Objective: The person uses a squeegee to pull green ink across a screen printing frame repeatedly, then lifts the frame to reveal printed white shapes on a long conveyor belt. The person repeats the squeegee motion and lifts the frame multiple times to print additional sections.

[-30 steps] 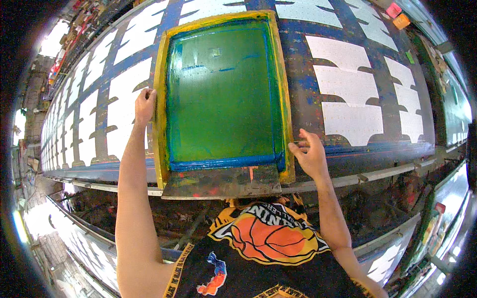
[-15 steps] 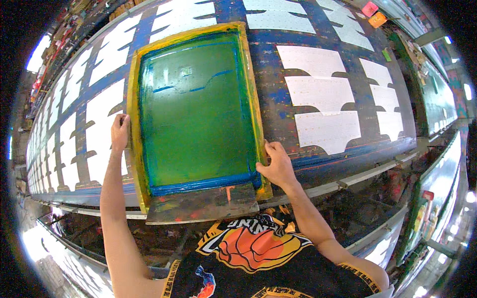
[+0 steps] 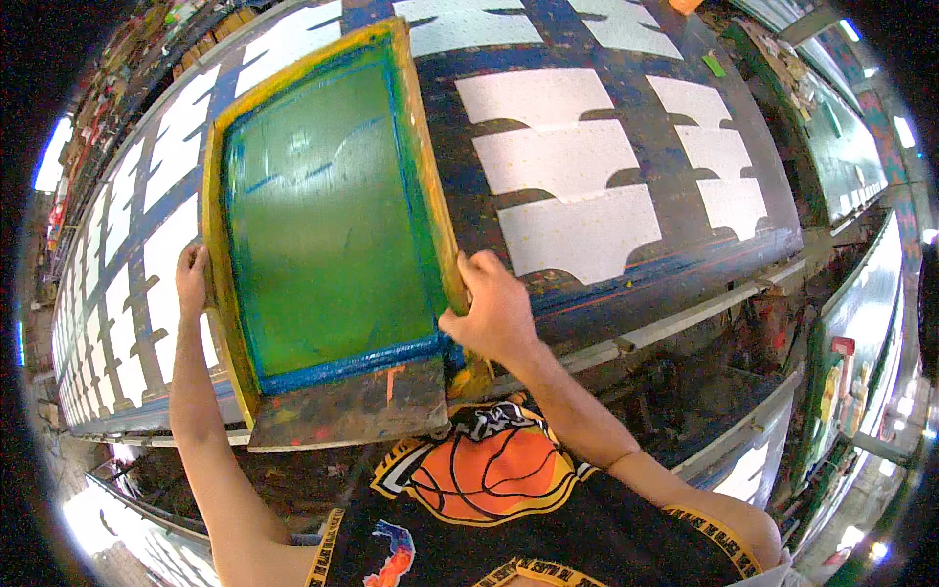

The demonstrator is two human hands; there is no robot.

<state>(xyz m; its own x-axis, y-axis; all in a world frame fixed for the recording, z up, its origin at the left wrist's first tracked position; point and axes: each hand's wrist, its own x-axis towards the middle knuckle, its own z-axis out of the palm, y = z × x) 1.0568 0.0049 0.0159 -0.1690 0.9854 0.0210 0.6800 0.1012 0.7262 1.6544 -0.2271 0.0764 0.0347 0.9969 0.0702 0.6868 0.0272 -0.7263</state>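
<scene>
A screen-printing frame (image 3: 323, 245) with a green mesh and a yellow-edged border lies over the long dark table, slightly tilted. Blue tape or ink runs around its inside margin, and a dark stained board (image 3: 352, 406) is fixed across its near end. My left hand (image 3: 193, 279) is closed at the frame's left side. On the opposite side, my right hand (image 3: 494, 308) grips the right rail near its lower corner, thumb on the mesh side. What lies beneath the frame is hidden. White cut fabric pieces (image 3: 553, 157) with curved notches lie beside it.
The long table (image 3: 587, 303) carries several rows of white pieces, stretching far to the left. A metal rail (image 3: 675, 323) runs along its near edge. Another table (image 3: 846, 127) stands at the right, and an orange object (image 3: 685, 5) sits at the far edge.
The view has shifted, so the table and its pieces appear further left. The frame looks more tilted, with its right rail showing more of its side. Both hands keep their hold.
</scene>
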